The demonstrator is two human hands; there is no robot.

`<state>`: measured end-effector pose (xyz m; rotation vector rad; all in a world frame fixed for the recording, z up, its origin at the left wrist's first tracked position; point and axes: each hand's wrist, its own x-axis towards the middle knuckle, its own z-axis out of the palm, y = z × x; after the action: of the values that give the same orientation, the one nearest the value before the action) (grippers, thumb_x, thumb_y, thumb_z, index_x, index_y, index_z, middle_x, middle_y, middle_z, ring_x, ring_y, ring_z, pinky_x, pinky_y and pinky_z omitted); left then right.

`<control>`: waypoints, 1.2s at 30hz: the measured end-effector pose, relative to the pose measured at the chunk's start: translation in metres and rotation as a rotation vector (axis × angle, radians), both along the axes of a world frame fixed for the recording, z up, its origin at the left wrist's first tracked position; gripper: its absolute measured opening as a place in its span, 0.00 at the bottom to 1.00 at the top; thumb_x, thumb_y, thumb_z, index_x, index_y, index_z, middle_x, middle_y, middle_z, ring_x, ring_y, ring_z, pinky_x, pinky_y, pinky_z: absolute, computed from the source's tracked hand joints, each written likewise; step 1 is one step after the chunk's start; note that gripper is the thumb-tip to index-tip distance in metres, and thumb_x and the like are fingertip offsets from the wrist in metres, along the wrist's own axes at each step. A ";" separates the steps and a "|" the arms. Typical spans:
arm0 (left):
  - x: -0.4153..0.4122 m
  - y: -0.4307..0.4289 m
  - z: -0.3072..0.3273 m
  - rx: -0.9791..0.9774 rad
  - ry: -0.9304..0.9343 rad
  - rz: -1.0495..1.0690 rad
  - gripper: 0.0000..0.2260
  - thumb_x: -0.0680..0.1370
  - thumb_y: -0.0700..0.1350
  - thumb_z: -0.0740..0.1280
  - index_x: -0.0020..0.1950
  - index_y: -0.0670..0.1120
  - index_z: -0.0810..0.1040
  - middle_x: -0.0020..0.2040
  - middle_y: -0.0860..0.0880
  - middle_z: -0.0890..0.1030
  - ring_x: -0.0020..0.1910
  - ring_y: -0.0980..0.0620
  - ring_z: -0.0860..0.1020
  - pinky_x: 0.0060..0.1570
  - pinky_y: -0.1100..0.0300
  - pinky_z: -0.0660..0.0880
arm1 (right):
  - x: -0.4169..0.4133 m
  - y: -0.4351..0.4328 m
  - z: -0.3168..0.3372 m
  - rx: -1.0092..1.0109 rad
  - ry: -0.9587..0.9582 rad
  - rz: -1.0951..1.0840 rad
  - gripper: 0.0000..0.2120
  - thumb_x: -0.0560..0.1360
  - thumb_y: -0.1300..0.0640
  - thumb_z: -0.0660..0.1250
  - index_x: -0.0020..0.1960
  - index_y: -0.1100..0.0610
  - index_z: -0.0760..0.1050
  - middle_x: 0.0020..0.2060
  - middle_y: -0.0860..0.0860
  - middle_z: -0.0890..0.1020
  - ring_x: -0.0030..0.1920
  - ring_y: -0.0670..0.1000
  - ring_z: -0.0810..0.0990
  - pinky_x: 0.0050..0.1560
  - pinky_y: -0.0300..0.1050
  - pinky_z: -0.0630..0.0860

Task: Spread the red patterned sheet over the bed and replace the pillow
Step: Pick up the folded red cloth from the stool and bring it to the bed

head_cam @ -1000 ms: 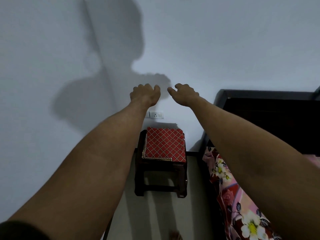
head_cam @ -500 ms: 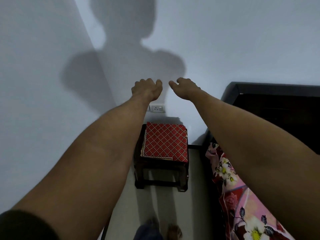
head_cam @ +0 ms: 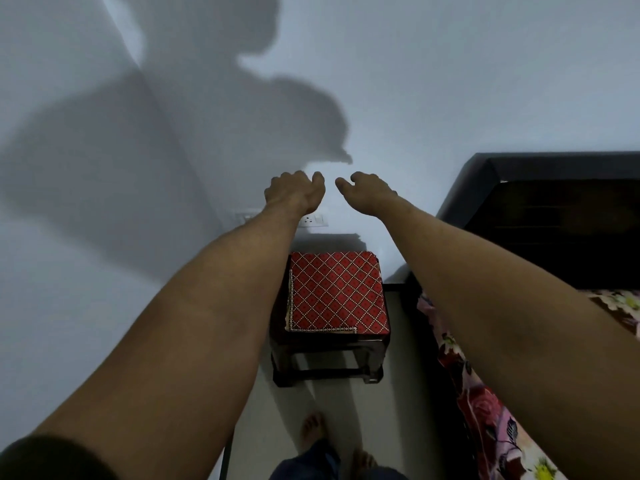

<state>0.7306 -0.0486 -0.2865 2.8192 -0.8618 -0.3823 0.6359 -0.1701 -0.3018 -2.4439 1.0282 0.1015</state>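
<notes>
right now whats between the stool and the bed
Only a narrow strip of bare floor separates the stool from the bed; nothing lies on it. The head view shows this.

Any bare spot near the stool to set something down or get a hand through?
A bare floor strip runs between the stool and the bed. A second floor patch lies between the stool's front and the feet. The stool top is crowded, fully covered by the folded red sheet. The area left of the stool is hidden by the left arm.
</notes>
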 end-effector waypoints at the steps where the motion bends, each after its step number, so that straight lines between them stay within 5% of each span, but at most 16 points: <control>1: 0.003 -0.001 -0.006 0.004 0.007 -0.007 0.30 0.82 0.60 0.45 0.74 0.42 0.68 0.71 0.39 0.71 0.68 0.40 0.69 0.64 0.47 0.68 | 0.003 0.000 -0.006 0.007 0.007 -0.008 0.31 0.82 0.36 0.49 0.77 0.55 0.63 0.74 0.57 0.69 0.73 0.61 0.68 0.69 0.59 0.64; 22: 0.019 -0.020 -0.202 0.089 0.139 -0.043 0.33 0.79 0.62 0.43 0.63 0.44 0.78 0.63 0.39 0.78 0.59 0.39 0.76 0.61 0.46 0.73 | -0.010 -0.025 -0.187 0.197 0.187 -0.124 0.30 0.82 0.37 0.50 0.78 0.53 0.63 0.72 0.56 0.72 0.70 0.61 0.71 0.69 0.60 0.68; 36: 0.011 -0.005 -0.307 0.126 0.243 0.037 0.30 0.82 0.60 0.46 0.73 0.41 0.69 0.70 0.37 0.70 0.66 0.38 0.70 0.65 0.45 0.69 | -0.038 -0.031 -0.298 0.300 0.284 -0.208 0.30 0.82 0.35 0.49 0.74 0.53 0.68 0.71 0.56 0.73 0.70 0.61 0.71 0.71 0.63 0.63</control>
<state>0.7420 -0.0532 -0.5931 2.8154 -0.7572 -0.7800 0.5980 -0.2009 -0.5996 -2.0771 1.2799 0.5075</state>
